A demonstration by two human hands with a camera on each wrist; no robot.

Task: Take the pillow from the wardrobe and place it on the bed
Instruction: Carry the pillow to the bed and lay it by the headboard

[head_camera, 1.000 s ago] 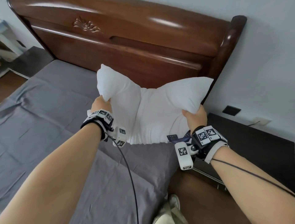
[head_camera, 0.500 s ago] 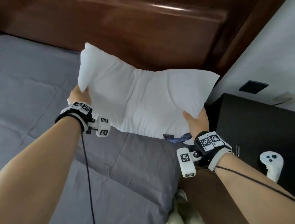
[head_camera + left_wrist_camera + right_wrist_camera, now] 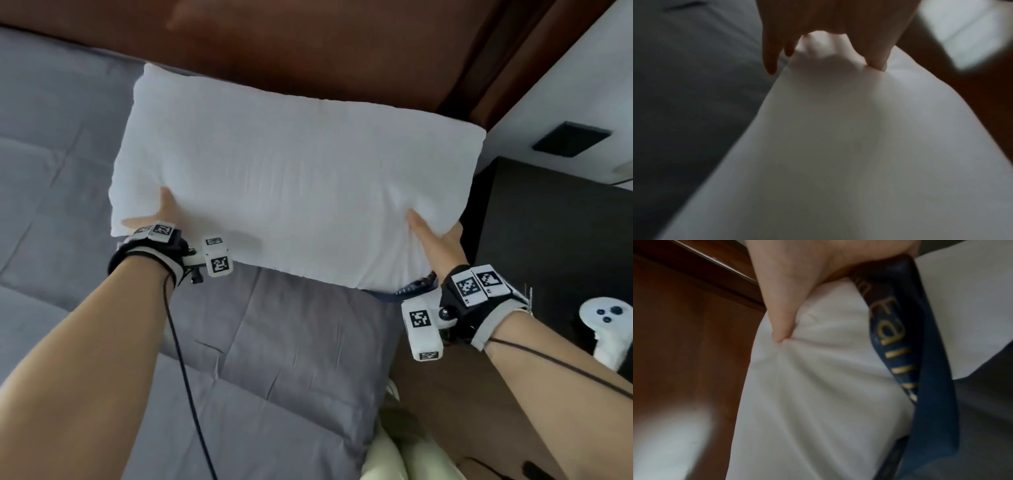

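Grey bedding (image 3: pixel 85 178) is spreading out below a dark wooden headboard (image 3: pixel 308 44), and the white pillow (image 3: pixel 294 178) is lying along the head of the bed. Whether it is resting fully on the cover is hard to tell. The left hand (image 3: pixel 161 219) is pinching the near left corner, thumb on top. The right hand (image 3: pixel 435 236) is clamping the near right corner, its grip also catching a blue label ribbon (image 3: pixel 906 353). To finish well, both hands should be lowering the near edge evenly, keeping the far edge square to the headboard, then letting go together so the ribbon is not dragging the corner askew.
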